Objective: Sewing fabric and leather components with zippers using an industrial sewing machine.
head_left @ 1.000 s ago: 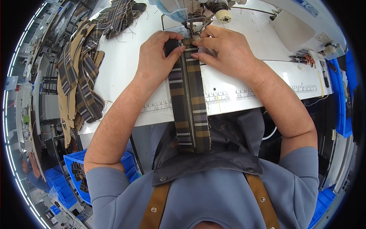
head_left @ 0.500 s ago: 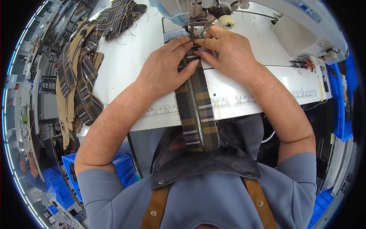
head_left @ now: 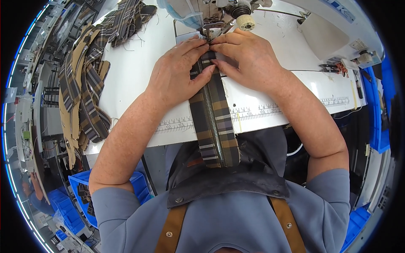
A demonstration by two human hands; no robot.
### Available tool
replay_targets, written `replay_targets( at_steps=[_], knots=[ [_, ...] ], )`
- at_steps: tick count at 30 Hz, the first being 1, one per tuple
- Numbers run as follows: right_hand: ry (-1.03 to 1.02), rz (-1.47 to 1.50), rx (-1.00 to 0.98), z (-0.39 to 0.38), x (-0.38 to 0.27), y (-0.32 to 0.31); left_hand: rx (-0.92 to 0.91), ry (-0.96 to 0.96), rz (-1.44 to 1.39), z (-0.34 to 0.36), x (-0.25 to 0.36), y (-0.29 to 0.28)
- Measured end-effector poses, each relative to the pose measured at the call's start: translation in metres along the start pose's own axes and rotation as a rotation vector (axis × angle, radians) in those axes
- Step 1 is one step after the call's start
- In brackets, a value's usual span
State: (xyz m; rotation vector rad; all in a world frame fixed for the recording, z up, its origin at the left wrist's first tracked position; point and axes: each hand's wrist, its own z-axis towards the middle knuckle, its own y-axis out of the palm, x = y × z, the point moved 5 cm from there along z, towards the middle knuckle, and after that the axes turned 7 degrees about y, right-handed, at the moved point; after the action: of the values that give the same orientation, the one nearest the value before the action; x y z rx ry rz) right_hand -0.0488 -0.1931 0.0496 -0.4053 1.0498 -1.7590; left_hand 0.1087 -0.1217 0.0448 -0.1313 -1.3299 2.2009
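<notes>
A plaid fabric strip [head_left: 223,118] with a metal zipper down its middle runs from the sewing machine needle area [head_left: 207,33] over the table edge onto my dark apron. My left hand [head_left: 177,71] holds its upper part, fingertips close to the presser foot, thumb along the zipper. My right hand [head_left: 249,59] grips the strip's right side near the same spot, index fingertip beside the foot and thumb lower down. The top end is hidden under my fingers.
Plaid and tan zipper strips [head_left: 90,116] pile at the table's left on the white tabletop [head_left: 126,80]. Small tools [head_left: 329,67] lie right. Blue bins [head_left: 373,143] stand right and lower left [head_left: 141,181]. Another person [head_left: 36,189] appears at far left.
My left hand has moved onto the strip from its left edge, its fingers stretching forward toward the foot and covering the top end. My right hand stays close, shifting only slightly.
</notes>
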Motion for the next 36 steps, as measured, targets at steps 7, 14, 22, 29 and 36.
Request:
replay_targets(
  at_steps=[7,14,22,29,36],
  knots=[
    [-0.028,0.004,-0.032,0.0001,-0.0023,-0.0010,0.008,0.018,0.086,-0.0002,0.0019,-0.0018],
    [-0.012,-0.014,-0.043,-0.0002,-0.0043,-0.0008,0.008,-0.006,0.061,-0.0019,0.0033,-0.0022],
    [-0.016,-0.028,-0.036,0.0001,-0.0048,-0.0016,0.028,-0.008,0.053,-0.0020,0.0037,-0.0029],
    [-0.018,-0.028,-0.031,0.0003,-0.0062,-0.0031,0.019,-0.043,0.017,-0.0023,0.0024,-0.0025],
    [-0.016,-0.031,-0.040,0.0004,-0.0078,-0.0027,0.032,-0.021,0.013,-0.0027,0.0002,-0.0013]
  ],
)
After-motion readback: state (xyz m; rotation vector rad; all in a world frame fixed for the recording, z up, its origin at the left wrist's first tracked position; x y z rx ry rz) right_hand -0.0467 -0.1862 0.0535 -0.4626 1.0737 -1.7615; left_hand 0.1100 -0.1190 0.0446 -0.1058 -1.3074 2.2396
